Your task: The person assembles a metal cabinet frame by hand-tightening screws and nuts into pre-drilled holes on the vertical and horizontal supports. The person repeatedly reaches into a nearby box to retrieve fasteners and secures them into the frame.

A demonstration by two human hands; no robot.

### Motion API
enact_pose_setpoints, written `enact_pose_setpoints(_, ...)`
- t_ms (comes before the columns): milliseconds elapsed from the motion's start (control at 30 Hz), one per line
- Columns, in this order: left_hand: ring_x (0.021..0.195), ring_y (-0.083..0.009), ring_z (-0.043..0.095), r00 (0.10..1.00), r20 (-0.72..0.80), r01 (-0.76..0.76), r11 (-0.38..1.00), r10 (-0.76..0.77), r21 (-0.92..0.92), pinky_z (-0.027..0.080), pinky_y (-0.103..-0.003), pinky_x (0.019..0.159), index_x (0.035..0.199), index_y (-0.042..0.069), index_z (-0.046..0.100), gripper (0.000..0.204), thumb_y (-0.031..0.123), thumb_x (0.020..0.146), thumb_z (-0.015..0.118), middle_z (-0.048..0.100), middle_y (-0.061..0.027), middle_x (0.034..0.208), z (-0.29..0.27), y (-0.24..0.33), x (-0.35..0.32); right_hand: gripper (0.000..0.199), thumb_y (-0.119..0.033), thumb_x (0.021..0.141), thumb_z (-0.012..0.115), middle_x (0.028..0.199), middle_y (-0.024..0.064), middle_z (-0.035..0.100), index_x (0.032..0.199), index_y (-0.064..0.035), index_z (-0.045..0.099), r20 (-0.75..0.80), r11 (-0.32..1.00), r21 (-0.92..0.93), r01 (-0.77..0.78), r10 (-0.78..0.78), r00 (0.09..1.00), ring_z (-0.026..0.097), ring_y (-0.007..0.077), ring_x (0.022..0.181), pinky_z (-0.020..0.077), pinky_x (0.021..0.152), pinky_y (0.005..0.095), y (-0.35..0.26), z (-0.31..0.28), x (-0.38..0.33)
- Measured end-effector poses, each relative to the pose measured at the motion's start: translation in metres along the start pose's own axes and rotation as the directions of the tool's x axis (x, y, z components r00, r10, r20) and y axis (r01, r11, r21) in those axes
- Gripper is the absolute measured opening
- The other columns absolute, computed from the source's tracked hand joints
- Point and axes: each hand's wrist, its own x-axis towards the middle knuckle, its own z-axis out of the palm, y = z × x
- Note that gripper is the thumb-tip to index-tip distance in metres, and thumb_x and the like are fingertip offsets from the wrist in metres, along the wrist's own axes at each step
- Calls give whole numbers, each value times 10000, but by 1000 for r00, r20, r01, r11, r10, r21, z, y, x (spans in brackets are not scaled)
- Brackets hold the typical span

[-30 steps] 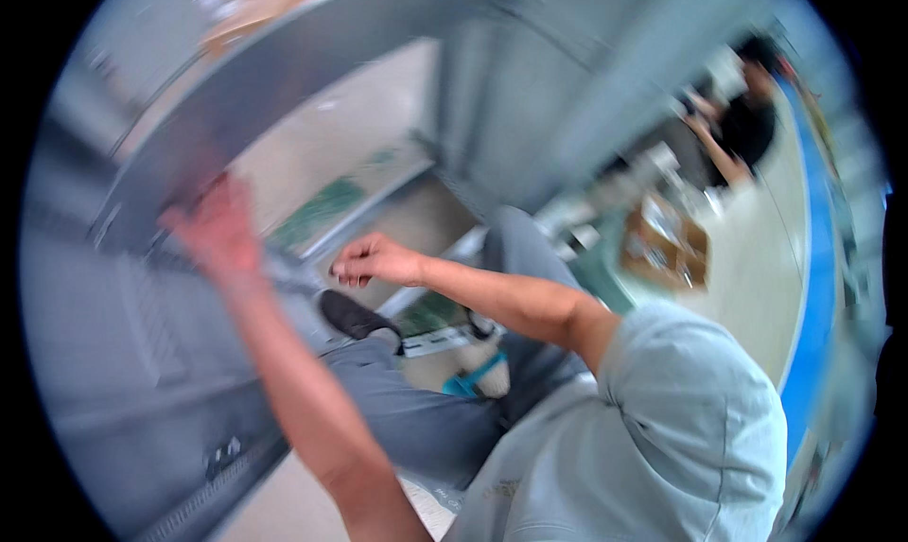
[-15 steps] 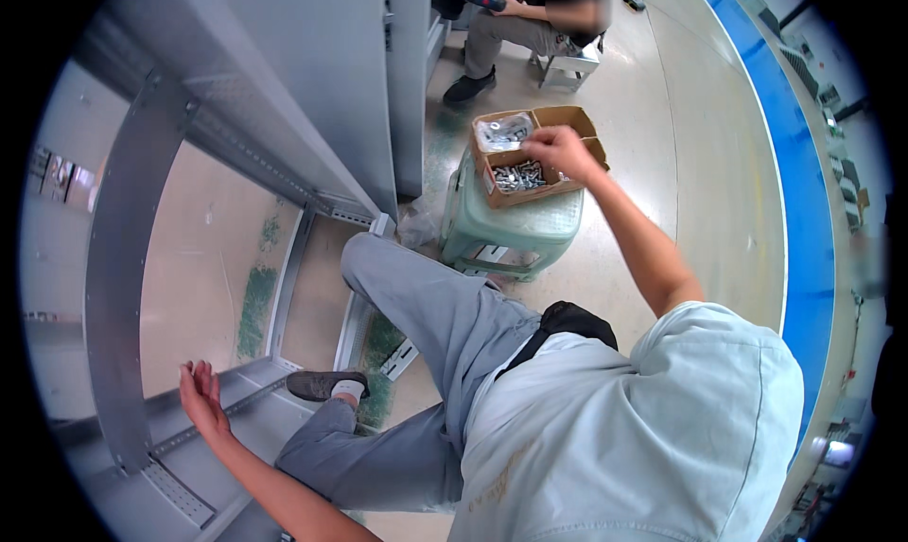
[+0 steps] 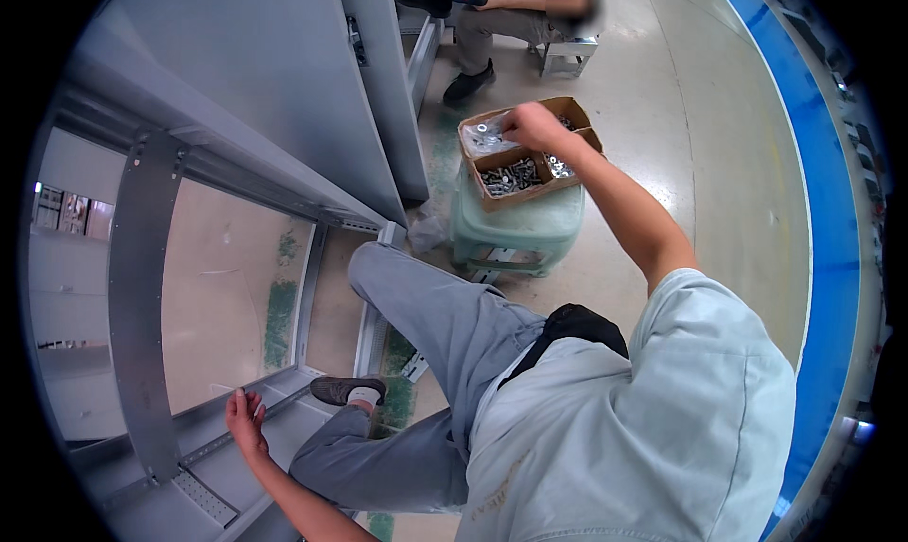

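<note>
At upper centre, the bagged washers [image 3: 484, 135] in the cardboard box [image 3: 515, 198] lie just left of my nearer right hand [image 3: 536, 127]; its grip bunches, pinch hidden; my left hand [image 3: 247, 425], lower left, half-curls, hold unclear.

I can't read any words or numbers from here. Small tan letters [image 3: 501, 497] sit low on my pale shirt [image 3: 634, 428], but they look too bent and fuzzy to make out. I can't read any on the brown box [image 3: 530, 193] either.
</note>
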Motion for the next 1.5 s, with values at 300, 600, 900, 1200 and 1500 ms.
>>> enact_pose_setpoints(300,922,-125,651,998,50,-37,986,29,161,496,-267,749,1192,97,614,367,377,961,670,677,-24,1025,12,6,-8,262,-249,661,808,876,175,722,843,-63,770,67,985,-61,-159,163,984,690,357,890,544,825,435,-10,52,35)
enact_pose_setpoints(600,871,-89,636,989,135,-98,964,66,246,475,-251,721,1154,95,632,330,364,964,663,670,9,948,21,11,-12,249,-254,692,768,846,182,711,859,-69,773,-52,994,-8,-105,104,993,678,373,853,534,829,433,-6,54,23)
enact_pose_setpoints(900,869,-84,634,987,150,-99,963,62,250,467,-243,715,1157,99,631,318,355,969,660,664,20,941,23,10,-12,244,-242,702,726,812,194,694,862,-62,767,-48,997,-29,-74,73,996,667,380,815,529,791,447,-5,40,18)
enact_pose_setpoints(1200,885,-92,634,988,146,-87,964,51,253,470,-250,720,1188,84,628,349,354,969,658,660,15,965,17,4,-13,200,-111,828,717,753,100,704,961,37,741,182,845,429,-321,267,946,689,147,664,585,614,295,-11,6,17)
enact_pose_setpoints(1500,883,-98,633,986,154,-94,964,57,247,474,-252,728,1191,74,629,353,350,971,654,660,12,956,18,4,-16,224,-67,827,699,793,85,712,1026,29,733,220,792,499,-352,277,935,672,134,643,583,602,284,1,12,17)
